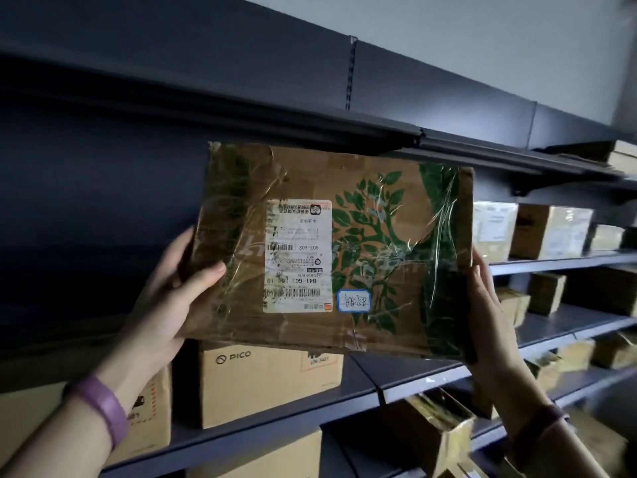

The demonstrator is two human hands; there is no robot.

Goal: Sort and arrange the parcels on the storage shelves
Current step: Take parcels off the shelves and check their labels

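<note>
Purple wristband circled the near left forearm, low at the left of the view. Above it the left hand gripped the parcel by its left edge, thumb laid across the front face and fingers curled out of sight behind. The right hand clasped the parcel's right edge in the same way, and a darker band sat on that wrist.

The parcel was a flat brown cardboard box, wrapped in clear tape and printed with green leaves. It was held up in the air in front of the shelving, tilted slightly, its top edge near the upper shelf. A white shipping label on its front read upside down, and a small blue-bordered sticker with handwriting sat just beside the label's lower right corner.

Below and behind the parcel, a brown PICO box stood on a grey shelf, with another carton to its left. Farther right, more taped boxes stood in rows on several shelf levels.
</note>
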